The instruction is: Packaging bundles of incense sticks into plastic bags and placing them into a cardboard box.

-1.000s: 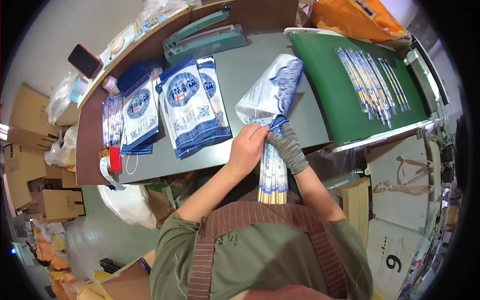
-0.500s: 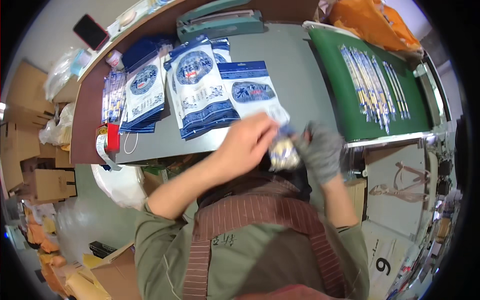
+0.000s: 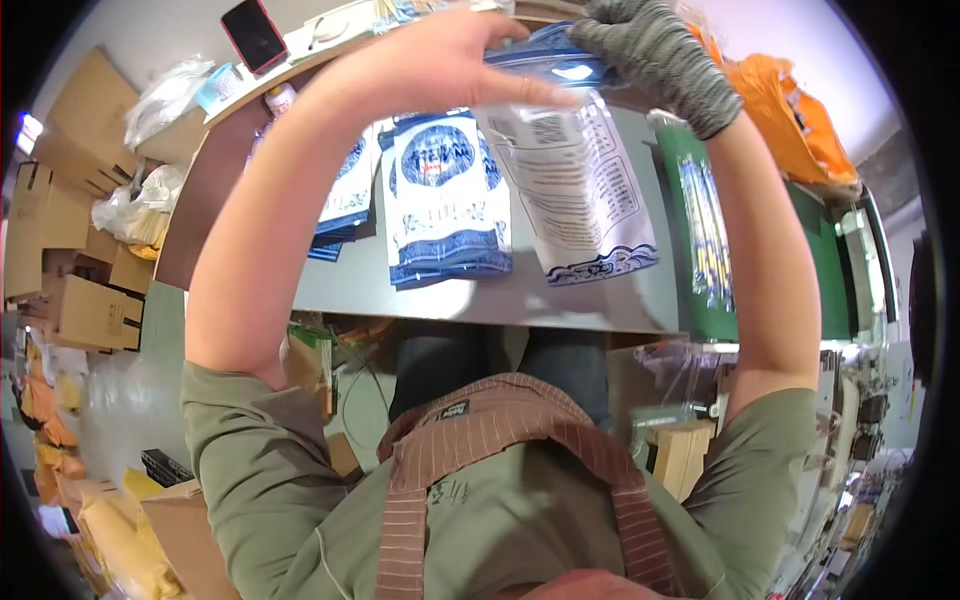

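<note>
Both my arms reach to the far side of the table. A white and blue plastic pouch [image 3: 575, 190] hangs from my hands, its printed back toward me. My bare left hand [image 3: 430, 65] has it by the top left, thumb stretched across the front and fingers behind. My right hand [image 3: 665, 70], in a grey knitted glove, grips the top right corner. What the pouch contains, if anything, I cannot see. Just left of it lies a stack of similar pouches [image 3: 447, 200], front side up. Another pouch stack [image 3: 345, 195] is partly covered by my left forearm.
On the right, a green mat [image 3: 835, 270] carries slim wrapped sticks [image 3: 708, 230], partly behind my right forearm. An orange plastic bag [image 3: 790, 115] sits beyond. A phone [image 3: 253, 37] leans on the back ledge. Cardboard boxes [image 3: 85, 310] stand at the left.
Both hands have moved up and away from my lap to the far side of the table. The small wrapped bundle between them is out of sight; a pouch is now lifted in both hands.
</note>
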A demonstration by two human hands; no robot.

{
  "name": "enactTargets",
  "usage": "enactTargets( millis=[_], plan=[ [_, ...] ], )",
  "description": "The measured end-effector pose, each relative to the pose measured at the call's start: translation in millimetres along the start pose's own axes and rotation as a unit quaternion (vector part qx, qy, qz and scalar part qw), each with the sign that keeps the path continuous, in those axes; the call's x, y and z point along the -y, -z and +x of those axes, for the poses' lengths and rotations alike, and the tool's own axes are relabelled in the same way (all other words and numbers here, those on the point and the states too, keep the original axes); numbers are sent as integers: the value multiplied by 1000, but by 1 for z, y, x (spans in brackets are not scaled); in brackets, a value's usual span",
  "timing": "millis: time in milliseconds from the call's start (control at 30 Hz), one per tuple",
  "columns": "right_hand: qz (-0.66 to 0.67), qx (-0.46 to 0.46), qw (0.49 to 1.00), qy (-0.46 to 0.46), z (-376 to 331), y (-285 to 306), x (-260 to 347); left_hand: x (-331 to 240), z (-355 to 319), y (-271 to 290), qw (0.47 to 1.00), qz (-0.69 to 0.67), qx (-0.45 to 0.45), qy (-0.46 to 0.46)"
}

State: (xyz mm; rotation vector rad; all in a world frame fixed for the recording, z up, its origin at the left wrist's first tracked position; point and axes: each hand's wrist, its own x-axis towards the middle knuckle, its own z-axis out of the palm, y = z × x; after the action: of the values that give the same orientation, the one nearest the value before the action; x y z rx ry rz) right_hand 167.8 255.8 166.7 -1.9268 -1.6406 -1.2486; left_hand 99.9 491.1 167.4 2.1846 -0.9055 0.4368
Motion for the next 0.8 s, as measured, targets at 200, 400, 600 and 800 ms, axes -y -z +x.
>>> enactTargets(
  millis=[200,400,600,800],
  plan=[
    [229,-98,959,-132,55,-9,41,-16,-3,56,987,141,-45,-69],
    [45,94,921,-375,-54,-92,148,87,-121,-29,934,300,-88,-176],
    [40,155,848,-505,-112,-156,193,113,-194,-87,967,251,-11,-40],
    [325,26,715,-619,-82,-139,188,137,-178,-53,953,275,-97,-76]
  ],
)
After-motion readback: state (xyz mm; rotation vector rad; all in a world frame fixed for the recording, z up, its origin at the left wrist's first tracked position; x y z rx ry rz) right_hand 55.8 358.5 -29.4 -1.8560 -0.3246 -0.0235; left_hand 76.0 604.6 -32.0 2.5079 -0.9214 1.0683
